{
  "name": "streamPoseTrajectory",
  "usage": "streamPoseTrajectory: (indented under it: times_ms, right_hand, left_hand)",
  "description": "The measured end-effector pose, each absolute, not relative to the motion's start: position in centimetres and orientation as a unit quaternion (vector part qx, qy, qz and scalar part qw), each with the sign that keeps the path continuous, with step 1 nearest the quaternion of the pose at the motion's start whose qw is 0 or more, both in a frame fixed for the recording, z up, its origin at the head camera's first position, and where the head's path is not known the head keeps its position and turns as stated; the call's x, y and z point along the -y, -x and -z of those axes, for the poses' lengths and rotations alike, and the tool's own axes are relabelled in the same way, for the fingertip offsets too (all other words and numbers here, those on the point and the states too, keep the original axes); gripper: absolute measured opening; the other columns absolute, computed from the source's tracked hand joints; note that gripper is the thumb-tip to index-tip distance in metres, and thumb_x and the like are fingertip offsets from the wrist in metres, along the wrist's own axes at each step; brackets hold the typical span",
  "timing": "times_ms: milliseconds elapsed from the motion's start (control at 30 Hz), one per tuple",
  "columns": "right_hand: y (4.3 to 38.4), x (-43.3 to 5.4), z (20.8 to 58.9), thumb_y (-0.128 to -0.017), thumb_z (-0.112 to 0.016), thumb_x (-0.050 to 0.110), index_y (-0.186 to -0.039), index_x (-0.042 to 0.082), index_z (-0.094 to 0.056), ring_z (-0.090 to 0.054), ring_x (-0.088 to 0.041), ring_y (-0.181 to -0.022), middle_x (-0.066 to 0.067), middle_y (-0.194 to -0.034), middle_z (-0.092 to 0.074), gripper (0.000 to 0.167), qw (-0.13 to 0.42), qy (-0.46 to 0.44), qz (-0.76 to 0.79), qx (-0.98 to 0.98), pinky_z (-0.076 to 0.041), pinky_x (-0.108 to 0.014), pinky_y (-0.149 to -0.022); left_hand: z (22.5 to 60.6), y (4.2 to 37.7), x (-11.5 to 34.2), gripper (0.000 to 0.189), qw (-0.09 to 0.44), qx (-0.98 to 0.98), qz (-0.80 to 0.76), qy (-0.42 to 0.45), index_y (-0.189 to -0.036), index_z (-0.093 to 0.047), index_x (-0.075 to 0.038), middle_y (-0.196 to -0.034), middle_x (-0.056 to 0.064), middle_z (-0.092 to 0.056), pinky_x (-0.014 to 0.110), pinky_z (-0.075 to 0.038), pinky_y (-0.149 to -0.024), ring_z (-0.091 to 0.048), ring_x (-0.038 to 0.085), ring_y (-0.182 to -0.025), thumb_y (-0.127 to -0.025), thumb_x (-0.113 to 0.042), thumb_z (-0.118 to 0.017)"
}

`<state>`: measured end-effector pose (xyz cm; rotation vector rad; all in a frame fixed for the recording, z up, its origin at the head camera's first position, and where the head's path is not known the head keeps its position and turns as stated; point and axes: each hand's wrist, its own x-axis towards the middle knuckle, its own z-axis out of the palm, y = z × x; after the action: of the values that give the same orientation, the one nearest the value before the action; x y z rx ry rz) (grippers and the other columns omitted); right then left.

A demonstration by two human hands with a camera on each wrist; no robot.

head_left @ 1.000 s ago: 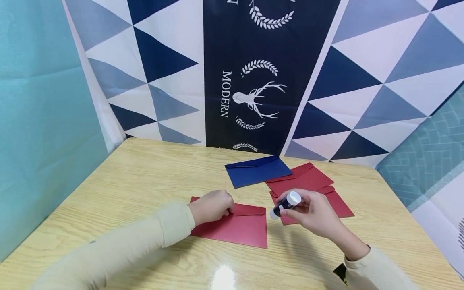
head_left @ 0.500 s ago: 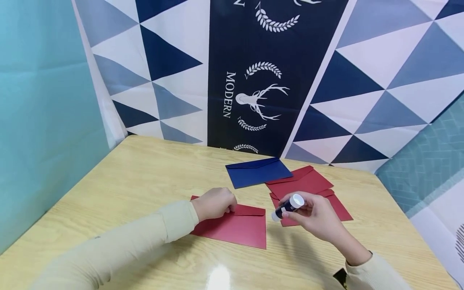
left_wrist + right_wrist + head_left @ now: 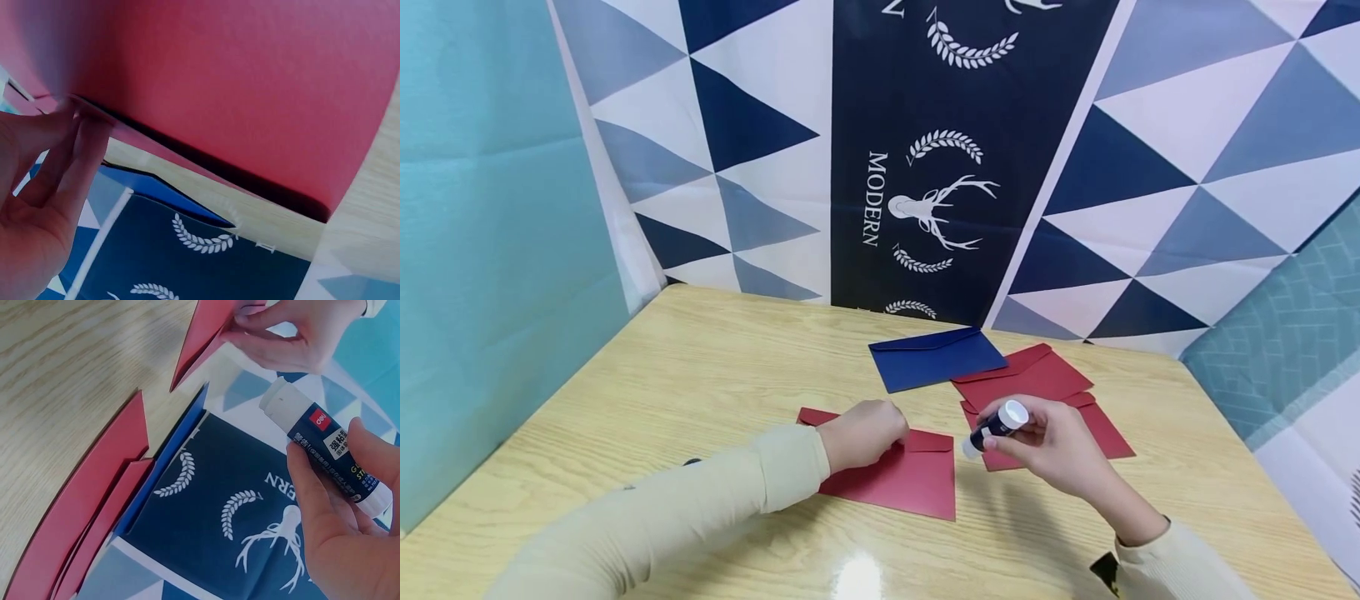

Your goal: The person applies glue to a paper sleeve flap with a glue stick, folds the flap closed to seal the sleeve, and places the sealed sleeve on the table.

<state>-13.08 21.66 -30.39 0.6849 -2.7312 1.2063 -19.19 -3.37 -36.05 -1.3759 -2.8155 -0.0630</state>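
Observation:
A red envelope lies on the table in front of the person, its flap along the far edge. The left hand pinches that flap between thumb and fingertips, near the middle of the envelope. In the left wrist view, a dark gap shows between the flap and the envelope body. To the right, the right hand grips a glue stick above the table. In the right wrist view, the dark-blue glue stick has a white end pointing away from the palm, with thumb and fingers around its barrel.
A blue envelope lies farther back on the wooden table. Beside it on the right are two overlapping red envelopes, partly hidden behind the right hand. A patterned cloth hangs past the table's back edge.
The left hand has moved right along the flap of the red envelope, mostly in the last half second. The right hand with the glue stick has stayed nearly still.

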Motion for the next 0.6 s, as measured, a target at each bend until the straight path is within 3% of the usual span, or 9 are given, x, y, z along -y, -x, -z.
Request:
streamPoseTrajectory:
  times_ms: [267,400,600]
  right_hand:
    - [13.1,-21.8,30.1,-0.076,-0.080,0.013,-0.104,0.012,-0.068,-0.066,0.001,-0.080,-0.008,-0.097,-0.072,0.030,0.043,-0.218,-0.391,0.893,-0.055,-0.015,-0.072]
    - [13.0,-21.7,30.1,-0.076,-0.080,0.013,-0.104,0.010,-0.068,-0.066,0.001,-0.080,-0.009,-0.097,-0.072,0.031,0.037,-0.217,-0.400,0.890,-0.055,-0.015,-0.073]
    - [12.9,-21.7,30.0,-0.076,-0.080,0.013,-0.104,0.011,-0.068,-0.066,0.001,-0.080,-0.008,-0.097,-0.073,0.031,0.041,-0.217,-0.398,0.890,-0.055,-0.014,-0.073]
  left_hand:
    - [35.7,20.0,3.8,0.017,-0.029,0.902,0.078,0.423,-0.098,-0.076,-0.014,-0.095,-0.003,-0.075,0.019,-0.055,-0.081,-0.068,0.008,-0.087,-0.085,-0.005,-0.070]
    - [35.2,20.1,4.8,0.012,-0.038,0.908,0.087,0.407,-0.091,-0.075,-0.014,-0.088,-0.002,-0.074,0.021,-0.055,-0.076,-0.065,0.009,-0.079,-0.084,-0.006,-0.070]
    - [35.2,19.8,6.7,0.006,-0.005,0.925,0.080,0.372,-0.080,-0.073,-0.014,-0.078,-0.003,-0.071,0.024,-0.053,-0.067,-0.062,0.010,-0.073,-0.083,-0.009,-0.072]
